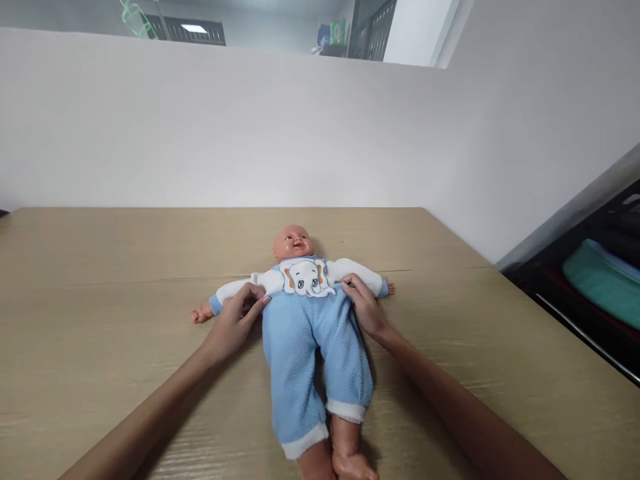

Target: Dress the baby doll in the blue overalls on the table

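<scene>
A baby doll [294, 243] lies on its back on a wooden table, head toward the wall and arms spread out. It wears a white top with an elephant face [309, 279] on the chest and light blue fleece trousers [295, 360] with white cuffs; both feet are bare. At the left side of the waist, my left hand [239, 313] pinches the trouser edge between thumb and fingers. My right hand [365, 307] grips the opposite side of the waist with its thumb and forefinger. The cloth between the fingertips is mostly hidden.
The wooden table [125, 247] reaches back to a white wall [225, 127] with a window opening [270, 27] above it. On the right, beyond the table edge, green folded cloth [605, 280] rests on a dark rack or chair.
</scene>
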`<state>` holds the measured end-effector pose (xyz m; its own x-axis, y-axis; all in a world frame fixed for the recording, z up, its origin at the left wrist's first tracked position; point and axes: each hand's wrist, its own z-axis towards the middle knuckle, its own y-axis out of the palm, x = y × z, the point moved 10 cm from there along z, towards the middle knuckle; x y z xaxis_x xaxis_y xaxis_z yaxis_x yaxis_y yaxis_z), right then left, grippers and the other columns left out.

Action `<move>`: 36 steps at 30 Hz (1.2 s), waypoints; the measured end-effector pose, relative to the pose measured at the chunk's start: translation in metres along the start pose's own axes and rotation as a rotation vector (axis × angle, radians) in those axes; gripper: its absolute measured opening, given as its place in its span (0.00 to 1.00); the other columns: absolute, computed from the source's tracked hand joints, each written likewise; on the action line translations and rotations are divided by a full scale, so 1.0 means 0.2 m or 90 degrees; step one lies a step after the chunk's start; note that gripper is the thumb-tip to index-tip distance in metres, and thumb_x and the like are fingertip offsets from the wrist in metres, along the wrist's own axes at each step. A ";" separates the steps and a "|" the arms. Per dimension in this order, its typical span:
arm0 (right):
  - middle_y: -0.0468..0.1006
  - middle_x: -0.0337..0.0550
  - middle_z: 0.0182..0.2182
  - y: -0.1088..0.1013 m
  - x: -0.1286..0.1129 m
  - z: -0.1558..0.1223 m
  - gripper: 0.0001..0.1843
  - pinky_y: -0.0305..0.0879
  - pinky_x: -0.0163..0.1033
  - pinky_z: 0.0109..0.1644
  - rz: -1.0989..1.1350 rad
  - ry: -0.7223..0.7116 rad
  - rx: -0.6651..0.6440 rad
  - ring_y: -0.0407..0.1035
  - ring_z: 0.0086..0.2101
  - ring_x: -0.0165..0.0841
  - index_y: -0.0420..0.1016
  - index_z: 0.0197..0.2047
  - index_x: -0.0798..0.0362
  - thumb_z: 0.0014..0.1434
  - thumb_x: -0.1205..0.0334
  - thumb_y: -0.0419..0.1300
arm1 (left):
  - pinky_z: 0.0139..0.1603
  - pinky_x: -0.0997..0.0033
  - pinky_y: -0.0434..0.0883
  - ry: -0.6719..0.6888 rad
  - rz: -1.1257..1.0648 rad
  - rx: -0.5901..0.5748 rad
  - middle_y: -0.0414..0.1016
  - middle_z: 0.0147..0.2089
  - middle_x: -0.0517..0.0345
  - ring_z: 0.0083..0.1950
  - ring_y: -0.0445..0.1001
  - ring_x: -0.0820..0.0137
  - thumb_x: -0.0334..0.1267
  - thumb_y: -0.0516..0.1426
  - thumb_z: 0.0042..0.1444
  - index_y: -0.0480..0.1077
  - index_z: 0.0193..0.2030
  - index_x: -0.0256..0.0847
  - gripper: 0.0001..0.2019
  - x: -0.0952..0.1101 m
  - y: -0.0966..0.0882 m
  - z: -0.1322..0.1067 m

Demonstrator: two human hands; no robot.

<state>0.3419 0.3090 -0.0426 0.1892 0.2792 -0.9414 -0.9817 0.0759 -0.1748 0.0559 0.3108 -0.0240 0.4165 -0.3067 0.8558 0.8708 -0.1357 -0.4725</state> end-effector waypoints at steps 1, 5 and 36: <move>0.71 0.38 0.35 -0.02 0.01 0.00 0.14 0.60 0.43 0.51 -0.005 -0.003 0.016 0.65 0.41 0.39 0.71 0.36 0.47 0.69 0.48 0.58 | 0.42 0.66 0.67 -0.002 -0.011 0.017 0.72 0.36 0.60 0.39 0.70 0.64 0.52 0.56 0.68 0.68 0.38 0.44 0.14 -0.01 0.00 0.00; 0.67 0.37 0.33 -0.04 0.06 0.01 0.14 0.61 0.42 0.48 -0.011 -0.002 0.047 0.63 0.38 0.38 0.69 0.39 0.46 0.70 0.45 0.58 | 0.43 0.65 0.68 -0.004 -0.038 0.059 0.74 0.35 0.59 0.38 0.71 0.63 0.51 0.58 0.66 0.69 0.35 0.44 0.14 -0.04 0.00 0.02; 0.80 0.44 0.36 0.04 0.04 -0.03 0.15 0.69 0.44 0.48 -0.175 -0.077 0.042 0.75 0.39 0.40 0.74 0.41 0.50 0.72 0.48 0.57 | 0.54 0.60 0.67 -0.062 0.003 -0.076 0.75 0.49 0.54 0.51 0.70 0.55 0.61 0.63 0.60 0.74 0.49 0.44 0.23 -0.08 -0.03 -0.01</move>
<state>0.3362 0.3057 -0.0530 0.4529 0.3509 -0.8196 -0.8904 0.2250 -0.3957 0.0443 0.3144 -0.0353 0.4491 -0.2154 0.8671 0.8339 -0.2475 -0.4934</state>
